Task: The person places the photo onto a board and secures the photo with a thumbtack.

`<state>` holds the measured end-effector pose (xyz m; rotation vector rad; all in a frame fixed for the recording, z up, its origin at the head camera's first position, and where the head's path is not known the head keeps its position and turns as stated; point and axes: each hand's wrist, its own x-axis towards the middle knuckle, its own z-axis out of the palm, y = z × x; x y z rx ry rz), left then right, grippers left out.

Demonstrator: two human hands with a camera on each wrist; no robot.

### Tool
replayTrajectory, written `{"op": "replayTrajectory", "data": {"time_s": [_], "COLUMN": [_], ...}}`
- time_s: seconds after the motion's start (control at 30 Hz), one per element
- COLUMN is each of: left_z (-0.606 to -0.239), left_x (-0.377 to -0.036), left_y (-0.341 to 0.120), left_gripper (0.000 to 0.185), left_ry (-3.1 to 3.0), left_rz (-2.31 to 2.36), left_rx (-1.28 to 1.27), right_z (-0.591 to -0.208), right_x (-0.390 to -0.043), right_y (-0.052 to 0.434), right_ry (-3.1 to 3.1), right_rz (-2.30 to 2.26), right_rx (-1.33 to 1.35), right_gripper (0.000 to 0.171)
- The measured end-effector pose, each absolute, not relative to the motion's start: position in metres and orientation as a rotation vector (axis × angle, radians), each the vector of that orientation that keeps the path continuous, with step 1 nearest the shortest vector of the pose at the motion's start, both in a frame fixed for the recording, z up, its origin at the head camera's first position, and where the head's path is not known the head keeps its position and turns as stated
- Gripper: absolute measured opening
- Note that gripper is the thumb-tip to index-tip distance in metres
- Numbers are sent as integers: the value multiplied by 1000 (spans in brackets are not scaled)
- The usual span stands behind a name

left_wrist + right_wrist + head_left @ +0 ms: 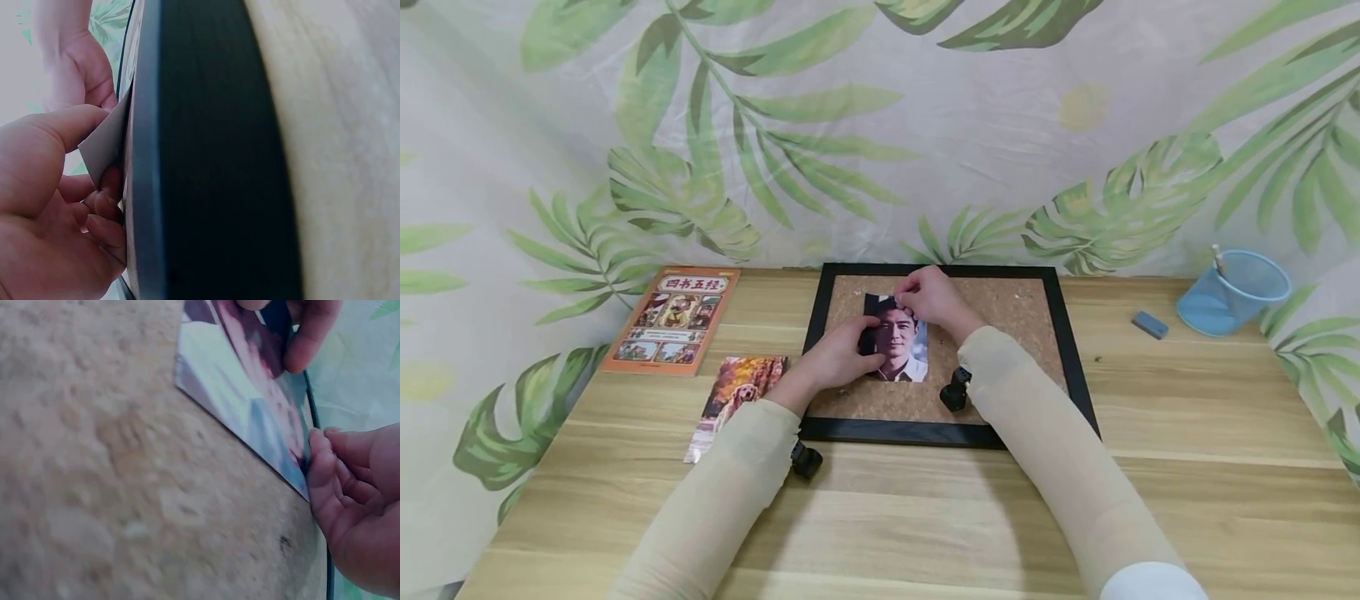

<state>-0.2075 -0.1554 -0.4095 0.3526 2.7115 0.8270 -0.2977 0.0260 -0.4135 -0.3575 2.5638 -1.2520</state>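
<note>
A portrait photo (897, 340) lies over the left part of a cork board (1000, 333) with a black frame. My left hand (835, 354) holds it by the left edge, thumb on one side and fingers on the other. In the left wrist view the photo's pale back (107, 150) tilts up from the cork. At the top edge of the picture is my right hand (934, 300), thumb and forefinger tips pressed together. The right wrist view shows those pinched fingertips (319, 440) right beside the photo (234, 400); I cannot tell what small thing sits between them.
An orange book (673, 321) lies left of the board. Nearer, a dog photo (741, 392) is partly covered by my left forearm. To the right stand a blue mesh pen cup (1232, 292) with a stick in it and a small blue block (1150, 325). A leaf-patterned cloth (850, 167) hangs behind.
</note>
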Motion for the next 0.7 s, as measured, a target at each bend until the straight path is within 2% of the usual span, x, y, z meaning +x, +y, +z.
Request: {"op": "replayTrajectory", "data": {"time_s": [0.7], "left_z": [-411], "left_x": [-208], "left_y": [-156], "left_gripper": [62], "left_ry": [2722], "left_rz": [831], "left_rx": [382], "right_z": [-402], "right_x": [-309], "right_y": [5], "right_ry": [2726], "right_rz": [-825], "right_rx": [-283], "right_gripper": [13]}}
